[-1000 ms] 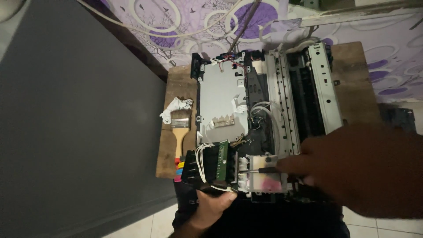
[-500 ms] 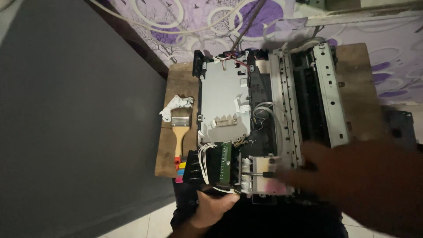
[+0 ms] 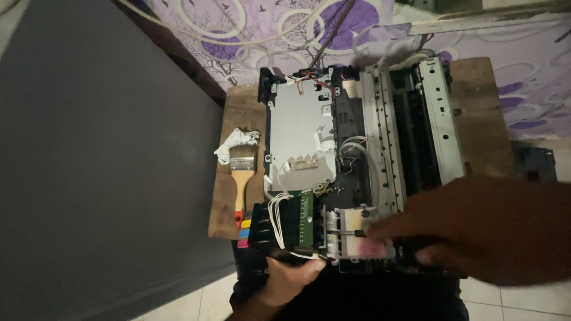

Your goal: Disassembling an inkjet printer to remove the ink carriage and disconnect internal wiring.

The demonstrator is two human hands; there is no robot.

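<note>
Slightly further over the stripped grey-metal printer chassis (image 3: 357, 166) on the wooden desk (image 3: 238, 119) than before, the right hand (image 3: 476, 232) rests loosely parted fingers (image 3: 380, 229) on its fragile-looking white ink carriage (image 3: 351, 235), best held by its edges, while the left hand (image 3: 291, 279) grips the near edge.

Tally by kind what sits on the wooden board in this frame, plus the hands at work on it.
Opened printer chassis: 1
Paintbrush: 1
Crumpled white cloth: 1
Hands: 2, the left hand under the front edge and the right hand on the ink carriage
Total: 5
</note>
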